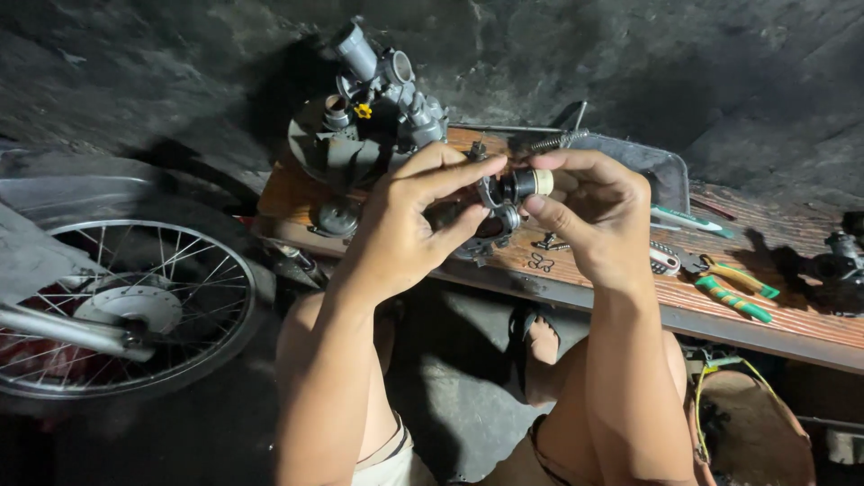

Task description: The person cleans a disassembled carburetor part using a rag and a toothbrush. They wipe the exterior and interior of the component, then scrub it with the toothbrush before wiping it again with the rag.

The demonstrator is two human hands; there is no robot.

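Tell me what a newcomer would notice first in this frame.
Both hands, left hand and right hand, meet at centre on a small metal carburettor part above a wooden bench. A spoked motorcycle wheel fills the lower left; green-handled pliers lie at right.

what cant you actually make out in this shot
Head view only:
- Metal part held by the left hand and right hand: mostly covered by fingers, its shape unclear.
- Small clips on the wooden bench: too small to identify.
- Dark part at the right: cut off by the edge, in shadow.
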